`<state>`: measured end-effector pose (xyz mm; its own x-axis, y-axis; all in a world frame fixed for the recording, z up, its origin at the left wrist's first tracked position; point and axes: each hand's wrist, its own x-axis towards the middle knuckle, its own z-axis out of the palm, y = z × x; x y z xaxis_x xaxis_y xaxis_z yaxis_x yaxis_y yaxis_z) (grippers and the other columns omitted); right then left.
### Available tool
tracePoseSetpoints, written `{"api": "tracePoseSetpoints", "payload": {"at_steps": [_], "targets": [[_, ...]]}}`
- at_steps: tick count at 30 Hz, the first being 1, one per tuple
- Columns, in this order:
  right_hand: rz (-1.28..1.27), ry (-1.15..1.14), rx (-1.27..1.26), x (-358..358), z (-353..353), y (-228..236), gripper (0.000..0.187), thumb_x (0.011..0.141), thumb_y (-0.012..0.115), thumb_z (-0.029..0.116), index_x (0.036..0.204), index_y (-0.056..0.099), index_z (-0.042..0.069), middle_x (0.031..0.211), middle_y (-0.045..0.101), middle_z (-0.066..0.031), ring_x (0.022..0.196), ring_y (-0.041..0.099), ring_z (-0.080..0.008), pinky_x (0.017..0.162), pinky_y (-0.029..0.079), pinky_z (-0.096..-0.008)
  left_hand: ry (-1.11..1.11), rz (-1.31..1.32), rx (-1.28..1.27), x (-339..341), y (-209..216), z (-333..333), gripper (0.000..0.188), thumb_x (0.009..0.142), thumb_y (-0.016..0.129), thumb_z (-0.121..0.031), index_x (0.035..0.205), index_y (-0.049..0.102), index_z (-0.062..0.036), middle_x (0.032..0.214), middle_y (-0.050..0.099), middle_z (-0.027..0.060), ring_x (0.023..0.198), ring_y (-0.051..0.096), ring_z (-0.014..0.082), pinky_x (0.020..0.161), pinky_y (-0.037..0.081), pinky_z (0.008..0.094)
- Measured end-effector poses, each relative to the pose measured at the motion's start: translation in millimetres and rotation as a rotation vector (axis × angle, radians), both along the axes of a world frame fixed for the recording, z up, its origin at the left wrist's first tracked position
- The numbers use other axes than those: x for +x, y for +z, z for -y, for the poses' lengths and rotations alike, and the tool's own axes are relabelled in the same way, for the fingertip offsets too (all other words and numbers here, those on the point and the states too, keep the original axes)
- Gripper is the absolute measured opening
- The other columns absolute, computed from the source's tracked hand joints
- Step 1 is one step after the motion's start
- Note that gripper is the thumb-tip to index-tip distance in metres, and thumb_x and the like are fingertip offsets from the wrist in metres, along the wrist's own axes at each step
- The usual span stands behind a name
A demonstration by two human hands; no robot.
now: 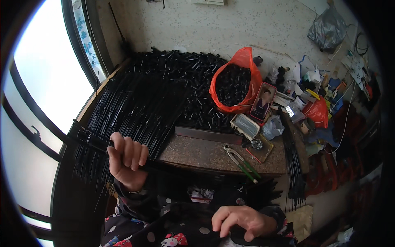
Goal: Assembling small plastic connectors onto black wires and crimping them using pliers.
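My left hand [128, 160] is raised at the left, in front of the long black rods. Its fingers are curled in a pinch around a black rod-like piece [98, 142] that sticks out toward the window. The piece merges with the dark background, so its full length cannot be made out. My right hand [242, 221] hovers low over my lap, fingers bent and apart, with nothing visible in it. Many thin black rods [131, 103] lie side by side on the workbench [193, 154]. Beyond them is a heap of short black tubular pieces [173, 61].
An orange-red plastic bag [214, 88] holds more black pieces. Beside it stand a phone [263, 101] and a small tray [245, 125]. Green-handled pliers [240, 162] lie near the bench's front edge. Black rods [293, 168] hang at the right, near clutter. A window [39, 82] fills the left.
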<state>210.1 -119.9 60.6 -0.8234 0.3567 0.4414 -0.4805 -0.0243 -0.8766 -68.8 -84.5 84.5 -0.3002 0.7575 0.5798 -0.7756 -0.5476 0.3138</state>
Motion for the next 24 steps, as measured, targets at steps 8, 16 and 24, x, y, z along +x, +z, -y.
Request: {"api": "tracePoseSetpoints", "payload": {"at_steps": [8,16,24], "targets": [[-0.593,-1.191,-0.208,50,-52,-17,0.056,0.086,0.049,0.047,0.12,0.043,0.003,0.079,0.049,-0.0003,0.076,0.049,-0.0111,0.083,0.044,-0.0285,-0.469,0.419,-0.384,51,-122,-3,0.027,0.09,0.049,-0.029,0.088,0.057,-0.0039,0.092,0.059,0.009,0.102,0.052,0.0249,0.096,0.037,0.0421],[-0.362,-1.457,-0.013,0,-43,6,0.036,0.093,0.04,0.042,0.094,0.044,0.006,0.071,0.04,0.001,0.057,0.033,-0.0061,0.051,0.029,-0.0197,-1.382,0.084,-1.338,96,-398,23,0.043,0.084,0.049,-0.04,0.107,0.058,-0.0048,0.101,0.061,0.0127,0.093,0.055,0.0277,0.087,0.044,0.038],[-0.063,-0.84,-0.4,-10,-55,-30,0.029,0.08,0.066,0.016,0.098,0.055,-0.003,0.086,0.06,-0.009,0.079,0.059,-0.0171,0.075,0.048,-0.03,-0.187,-1.185,-0.364,91,-97,-31,0.029,0.084,0.061,-0.02,0.101,0.061,0.0028,0.09,0.064,0.015,0.075,0.063,0.0212,0.066,0.049,0.0311]]}}
